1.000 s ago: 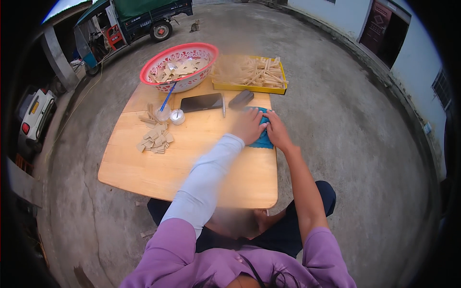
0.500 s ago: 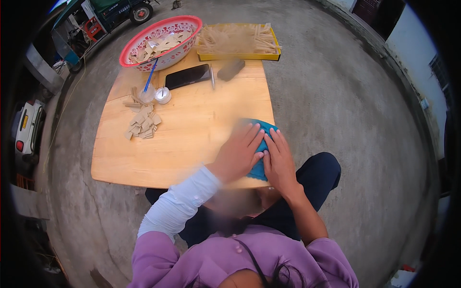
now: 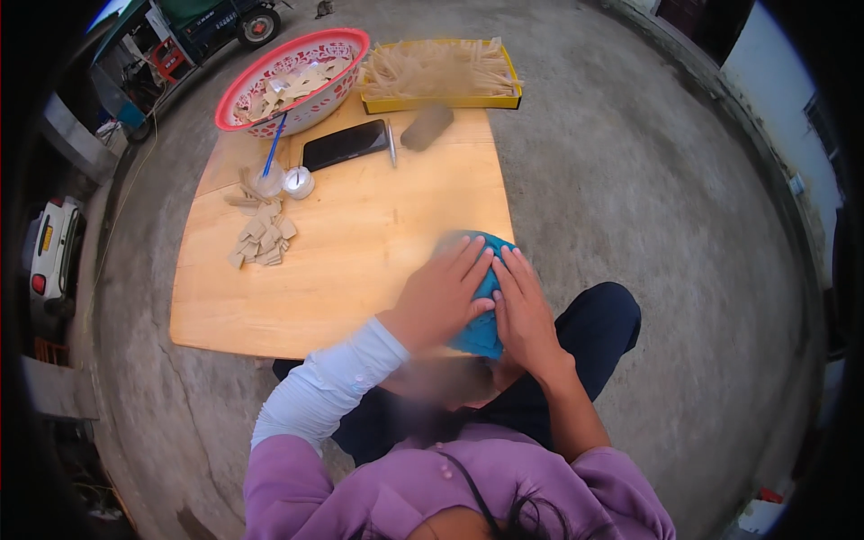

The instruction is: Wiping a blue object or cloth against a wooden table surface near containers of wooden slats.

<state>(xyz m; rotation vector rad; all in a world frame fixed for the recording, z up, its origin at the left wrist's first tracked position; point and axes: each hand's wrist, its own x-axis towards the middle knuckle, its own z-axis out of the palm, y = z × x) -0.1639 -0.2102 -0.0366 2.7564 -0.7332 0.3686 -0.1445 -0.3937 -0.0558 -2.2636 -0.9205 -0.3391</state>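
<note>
At four o'clock of the wooden surface (image 3: 360,270), by its near corner, lies a teal cloth (image 3: 481,336), and both hands of the seated person rest upon it. The left hand (image 3: 439,295) is laid over the cloth from its nine o'clock side, with the fingers stretched out. The right hand (image 3: 525,310) covers the three o'clock side, its fingers also extended; neither one is clenched. What is under the palms, I cannot see.

As for progress, I judge that the cloth is the only thing being handled now; whether this handling is nearly finished, I cannot tell. Everything else seems to be left alone. At nine o'clock, flat tan pieces (image 3: 263,238) lie loose in a pile, and I see none joined together. Toward ten o'clock stand a small white jar (image 3: 299,184) and a clear cup (image 3: 269,184) with a blue stick (image 3: 274,147) leaning in it. At eleven o'clock, a red-rimmed basin (image 3: 310,115) holds many more pieces, and at one o'clock a yellow box (image 3: 441,103) is full of pale strips (image 3: 450,67). Near twelve o'clock lies a dark phone (image 3: 345,146), a silver pen (image 3: 391,146) just beside it.
</note>
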